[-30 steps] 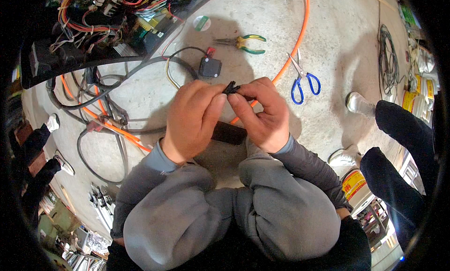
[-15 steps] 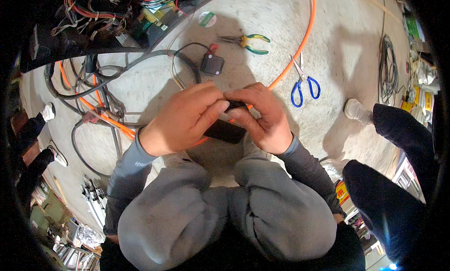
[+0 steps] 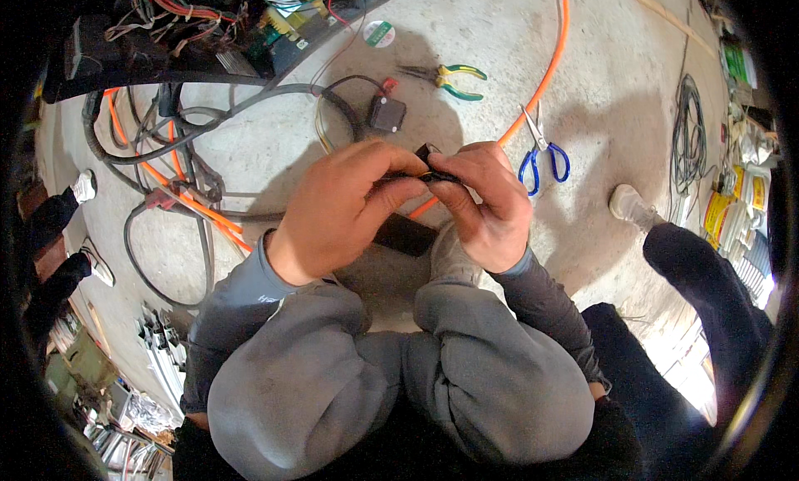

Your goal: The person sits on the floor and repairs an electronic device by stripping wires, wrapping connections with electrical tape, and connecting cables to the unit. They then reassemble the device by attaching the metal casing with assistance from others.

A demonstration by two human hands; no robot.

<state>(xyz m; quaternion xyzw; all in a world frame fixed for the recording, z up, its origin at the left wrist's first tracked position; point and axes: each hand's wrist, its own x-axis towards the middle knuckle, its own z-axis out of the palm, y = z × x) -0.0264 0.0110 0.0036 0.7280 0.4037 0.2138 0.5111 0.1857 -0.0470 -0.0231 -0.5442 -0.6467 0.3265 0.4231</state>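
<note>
My left hand (image 3: 345, 202) and my right hand (image 3: 491, 202) meet above the floor in front of my knees, both closed in pinches. Between their fingertips is a small black piece (image 3: 427, 153), partly hidden by the fingers; its kind cannot be made out. A dark rectangular object (image 3: 405, 235) lies just below the hands. Beyond them sits a small black square box (image 3: 387, 112) with a black cable and a red part at its top. Long-nosed pliers (image 3: 458, 81) with green-and-yellow handles and blue-handled scissors (image 3: 539, 148) rest on the floor farther out.
An open housing with bundled wires (image 3: 275, 19) fills the upper left. Black cables (image 3: 196, 206) tangle at left, and an orange hose (image 3: 549, 73) curves past the scissors. Another person's legs (image 3: 707, 273) stand at right, with feet (image 3: 98, 266) at far left. Coiled cable (image 3: 688, 140) lies far right.
My fingers have shifted their hold, and the black piece shows above the fingertips. The hands are slightly farther apart. The legs at right have moved, and the whole view has shifted a little.
</note>
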